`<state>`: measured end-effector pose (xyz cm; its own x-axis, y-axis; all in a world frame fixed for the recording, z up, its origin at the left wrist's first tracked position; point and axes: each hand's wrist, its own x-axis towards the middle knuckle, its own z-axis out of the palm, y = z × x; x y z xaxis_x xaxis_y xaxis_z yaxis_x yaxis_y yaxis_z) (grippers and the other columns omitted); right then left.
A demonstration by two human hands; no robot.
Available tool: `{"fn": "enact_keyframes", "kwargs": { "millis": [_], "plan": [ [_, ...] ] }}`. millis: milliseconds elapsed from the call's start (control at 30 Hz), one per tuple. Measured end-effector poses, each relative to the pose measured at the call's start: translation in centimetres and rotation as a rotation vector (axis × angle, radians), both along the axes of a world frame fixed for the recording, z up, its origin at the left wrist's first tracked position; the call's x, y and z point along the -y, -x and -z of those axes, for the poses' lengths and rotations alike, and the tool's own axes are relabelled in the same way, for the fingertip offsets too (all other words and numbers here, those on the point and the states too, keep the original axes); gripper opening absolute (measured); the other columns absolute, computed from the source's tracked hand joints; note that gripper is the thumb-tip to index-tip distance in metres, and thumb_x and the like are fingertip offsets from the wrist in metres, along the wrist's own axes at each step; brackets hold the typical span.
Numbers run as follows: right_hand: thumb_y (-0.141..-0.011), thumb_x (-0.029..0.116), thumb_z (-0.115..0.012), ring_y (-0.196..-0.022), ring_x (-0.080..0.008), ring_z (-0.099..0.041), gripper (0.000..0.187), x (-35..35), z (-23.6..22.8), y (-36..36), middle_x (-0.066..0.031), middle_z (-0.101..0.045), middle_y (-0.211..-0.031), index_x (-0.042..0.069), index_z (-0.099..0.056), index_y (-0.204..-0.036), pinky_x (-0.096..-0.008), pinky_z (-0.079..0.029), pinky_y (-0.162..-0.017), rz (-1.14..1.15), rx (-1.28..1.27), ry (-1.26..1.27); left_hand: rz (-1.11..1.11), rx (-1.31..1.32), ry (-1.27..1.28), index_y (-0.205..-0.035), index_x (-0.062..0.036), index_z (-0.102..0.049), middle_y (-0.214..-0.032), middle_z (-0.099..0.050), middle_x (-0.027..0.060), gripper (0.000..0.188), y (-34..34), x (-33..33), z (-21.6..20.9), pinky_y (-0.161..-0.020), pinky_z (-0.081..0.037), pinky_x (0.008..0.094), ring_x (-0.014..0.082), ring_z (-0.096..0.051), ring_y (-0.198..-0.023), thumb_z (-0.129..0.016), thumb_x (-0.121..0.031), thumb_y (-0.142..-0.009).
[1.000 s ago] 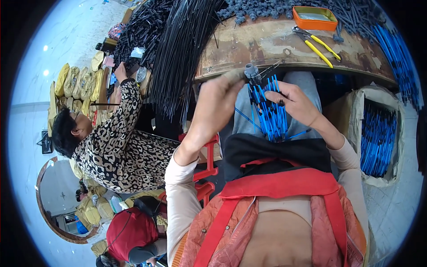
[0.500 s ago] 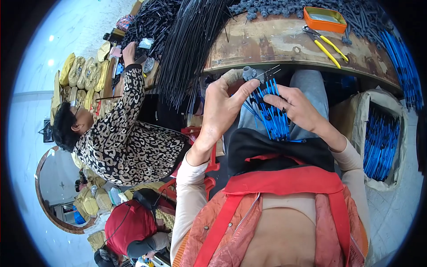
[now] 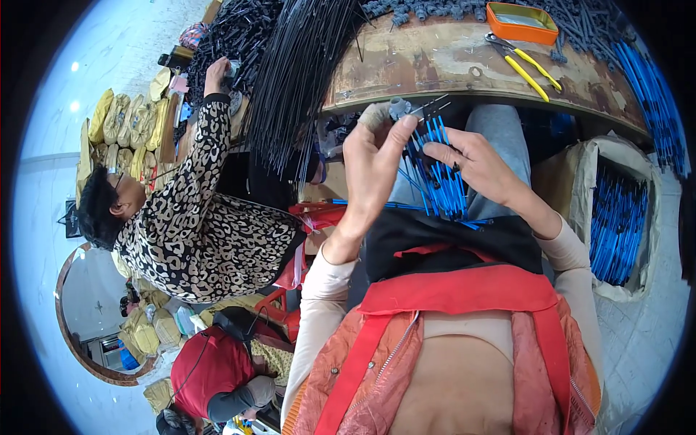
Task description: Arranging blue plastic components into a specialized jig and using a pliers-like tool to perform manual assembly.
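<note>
Over my lap, my left hand (image 3: pixel 373 163) pinches a grey plastic fitting (image 3: pixel 400 109) between its thumb and a forefinger wrapped in a beige covering. Thin metal wires (image 3: pixel 435 104) stick out to the right beside the fitting. My right hand (image 3: pixel 475 165) is closed around a bundle of thin blue rods with black parts (image 3: pixel 444 190). Its thumb lies across the top of the rods, close to the left thumb. Both palms and the far fingers are partly hidden, so which hand bears the wires I cannot tell.
Yellow-handled pliers (image 3: pixel 533 69) and an orange box (image 3: pixel 520 25) lie on the worn wooden table (image 3: pixel 428 61). Long black rods (image 3: pixel 297 87) hang over its edge at left. A lined carton (image 3: pixel 645 264) of blue rods stands right. A co-worker in a leopard-print top (image 3: pixel 203 217) sits left.
My hands have shifted slightly, keeping their grips. The lower ends of the blue rods fan out more, and one blue length now shows left of my left wrist. The co-worker's hand has moved a little.
</note>
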<state>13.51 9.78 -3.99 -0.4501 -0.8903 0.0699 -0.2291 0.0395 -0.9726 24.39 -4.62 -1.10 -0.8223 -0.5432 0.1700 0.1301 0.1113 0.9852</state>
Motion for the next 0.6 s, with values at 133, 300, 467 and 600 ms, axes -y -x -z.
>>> {"fn": "enact_keyframes", "kwargs": {
  "millis": [133,300,467,600],
  "plan": [
    [-0.099,0.030,-0.056,-0.067,-0.0114,-0.050,0.032,0.0,-0.4,0.7,-0.0049,-0.059,-0.074,-0.001,-0.062,-0.098,-0.0291,-0.043,-0.064,0.000,-0.072,0.016,0.212,-0.016,-0.123,-0.112,0.0019,-0.064,-0.100,-0.069,0.0058,0.025,0.8,2.9,0.3,-0.083,-0.049,0.0253,0.0101,-0.063,-0.091,-0.067,-0.014,-0.092],
    [-0.099,0.030,-0.055,-0.069,-0.0117,-0.057,0.032,-0.4,-1.8,0.9,-0.0056,-0.065,-0.076,-0.001,-0.063,-0.096,-0.0283,-0.045,-0.065,-0.073,-0.076,-0.044,0.539,-0.003,-0.250,-0.113,-0.0009,-0.064,-0.099,-0.069,0.0034,0.034,1.8,6.5,0.3,-0.083,-0.049,0.0263,0.0096,-0.062,-0.089,-0.072,-0.025,-0.090],
    [-0.098,0.027,-0.057,-0.070,-0.0109,-0.061,0.028,-1.1,-0.2,0.0,-0.0045,-0.066,-0.078,0.000,-0.065,-0.096,-0.0273,-0.048,-0.066,-0.033,0.064,-0.060,0.699,0.094,-0.317,-0.116,-0.0015,-0.063,-0.105,-0.068,0.0029,0.037,2.9,6.4,2.3,-0.089,-0.046,0.0263,0.0100,-0.060,-0.097,-0.070,-0.027,-0.090],
    [-0.096,0.032,-0.059,-0.065,-0.0150,-0.061,0.034,-0.9,0.7,-0.4,-0.0080,-0.066,-0.072,-0.001,-0.065,-0.091,-0.0304,-0.048,-0.064,0.023,0.100,-0.068,0.582,0.042,-0.245,-0.116,0.0011,-0.061,-0.108,-0.066,0.0047,0.029,1.7,4.3,2.6,-0.094,-0.045,0.0289,0.0117,-0.059,-0.103,-0.057,-0.022,-0.099]
  ]
}}
